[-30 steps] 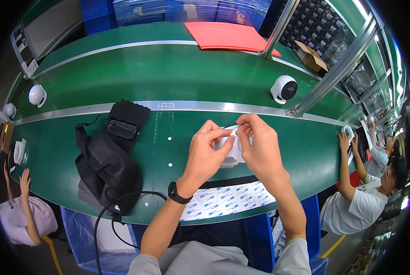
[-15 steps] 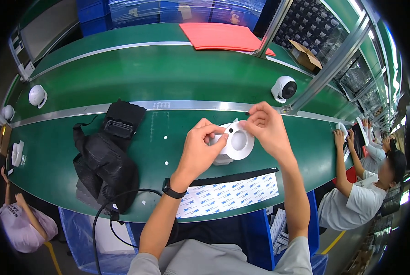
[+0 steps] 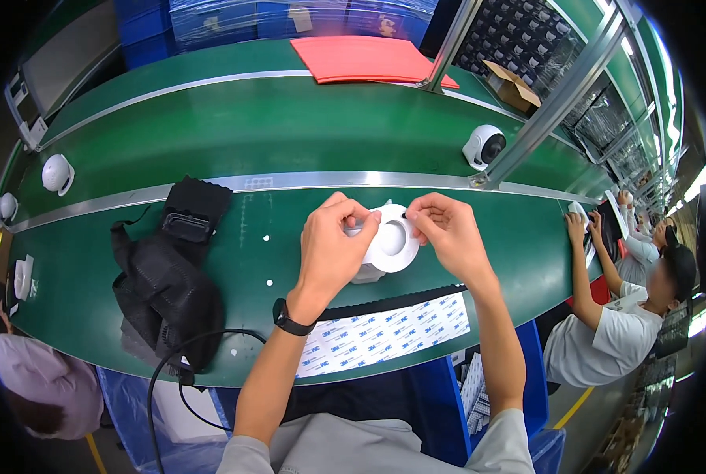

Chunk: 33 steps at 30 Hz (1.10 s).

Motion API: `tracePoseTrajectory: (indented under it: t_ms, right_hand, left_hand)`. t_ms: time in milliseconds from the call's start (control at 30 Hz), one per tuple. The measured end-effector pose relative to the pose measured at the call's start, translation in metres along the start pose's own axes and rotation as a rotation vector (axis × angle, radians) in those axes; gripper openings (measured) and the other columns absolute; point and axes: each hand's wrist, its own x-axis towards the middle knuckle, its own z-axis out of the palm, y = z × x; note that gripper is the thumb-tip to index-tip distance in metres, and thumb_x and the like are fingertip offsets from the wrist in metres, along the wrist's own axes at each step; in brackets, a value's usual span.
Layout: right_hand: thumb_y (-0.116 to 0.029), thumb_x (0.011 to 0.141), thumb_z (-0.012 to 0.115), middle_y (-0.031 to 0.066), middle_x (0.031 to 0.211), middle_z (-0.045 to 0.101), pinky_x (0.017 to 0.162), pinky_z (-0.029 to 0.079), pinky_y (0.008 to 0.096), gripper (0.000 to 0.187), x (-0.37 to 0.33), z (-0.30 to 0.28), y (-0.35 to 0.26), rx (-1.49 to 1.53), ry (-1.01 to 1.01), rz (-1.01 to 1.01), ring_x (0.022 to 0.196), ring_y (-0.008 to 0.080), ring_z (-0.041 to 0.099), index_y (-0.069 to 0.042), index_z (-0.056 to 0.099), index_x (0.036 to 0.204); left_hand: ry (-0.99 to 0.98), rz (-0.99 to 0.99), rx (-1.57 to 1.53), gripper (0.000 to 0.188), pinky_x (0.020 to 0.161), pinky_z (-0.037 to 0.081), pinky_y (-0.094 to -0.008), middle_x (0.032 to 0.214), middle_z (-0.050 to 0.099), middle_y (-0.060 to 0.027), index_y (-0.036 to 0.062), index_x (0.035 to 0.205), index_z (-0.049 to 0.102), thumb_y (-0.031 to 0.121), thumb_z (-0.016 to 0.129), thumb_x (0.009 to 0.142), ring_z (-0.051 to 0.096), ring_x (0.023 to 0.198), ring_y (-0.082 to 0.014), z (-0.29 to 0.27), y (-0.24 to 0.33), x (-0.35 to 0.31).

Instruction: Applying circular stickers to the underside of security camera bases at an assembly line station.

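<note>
In front of me a white camera (image 3: 367, 272) lies on the green bench with its round, recessed base (image 3: 393, 242) turned up toward me. My left hand (image 3: 333, 241) grips it from the left, the thumb pressed on the base's upper left rim. My right hand (image 3: 448, 233) is closed in a pinch at the upper right rim, with a small round black pad (image 3: 406, 214) at its fingertips. Whether the pad touches the base I cannot tell. Nearer to me lies a white backing sheet (image 3: 381, 338) with a black strip along its far edge.
A black bag (image 3: 167, 288) and cable lie at left. White cameras stand on the far ledge at right (image 3: 483, 148) and left (image 3: 58, 174). Red foam sheets (image 3: 365, 59) rest behind. A metal post (image 3: 554, 95) rises at right. Blue bins (image 3: 527, 371) sit below; a co-worker (image 3: 606, 316) works at right.
My right hand has come down and brought the black pad to the base's rim. My left thumb has moved over the spot where a black dot showed. The view has shifted slightly.
</note>
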Motion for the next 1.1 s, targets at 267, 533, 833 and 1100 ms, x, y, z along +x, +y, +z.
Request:
tracePoseTrajectory:
  t_ms: [267, 533, 833, 1100]
  right_hand:
    - [-0.009, 0.101, 0.07, 0.0011, 0.078, 0.066, 0.064, 0.05, 0.0232, 0.015, 0.002, 0.0, -0.002, -0.145, -0.013, -0.012, 0.071, 0.0062, 0.059, 0.006, 0.069, 0.1]
    - [-0.007, 0.099, 0.07, 0.0039, 0.075, 0.065, 0.062, 0.049, 0.0266, 0.015, 0.001, 0.006, -0.014, -0.36, -0.028, -0.129, 0.068, 0.0076, 0.058, 0.009, 0.068, 0.098]
    - [-0.007, 0.091, 0.075, 0.0158, 0.069, 0.068, 0.061, 0.05, 0.0357, 0.017, 0.014, -0.003, -0.036, -0.778, -0.05, -0.236, 0.063, 0.0215, 0.066, 0.01, 0.071, 0.092]
    - [-0.023, 0.101, 0.074, 0.0043, 0.069, 0.068, 0.058, 0.051, 0.0261, 0.027, 0.031, -0.039, 0.0, -0.151, -0.429, 0.27, 0.059, 0.0107, 0.063, 0.004, 0.07, 0.095]
  left_hand:
    - [0.006, -0.001, -0.002, 0.02, 0.06, 0.032, -0.0301, 0.076, 0.052, -0.0004, -0.0026, 0.085, 0.075, 0.015, 0.081, 0.09, 0.041, 0.069, -0.0098, 0.001, -0.001, -0.001]
    - [0.006, -0.005, -0.001, 0.021, 0.06, 0.032, -0.0304, 0.075, 0.05, -0.0004, -0.0022, 0.083, 0.074, 0.016, 0.082, 0.09, 0.041, 0.069, -0.0101, -0.001, -0.003, -0.003]
    - [-0.019, -0.005, -0.003, 0.021, 0.061, 0.032, -0.0312, 0.075, 0.049, -0.0001, -0.0021, 0.083, 0.073, 0.016, 0.082, 0.09, 0.041, 0.069, -0.0104, -0.002, -0.002, -0.002]
    - [-0.03, 0.005, 0.044, 0.024, 0.061, 0.042, -0.0353, 0.077, 0.053, -0.005, 0.0015, 0.082, 0.074, 0.023, 0.081, 0.09, 0.052, 0.066, -0.0188, 0.0, 0.0, -0.007]
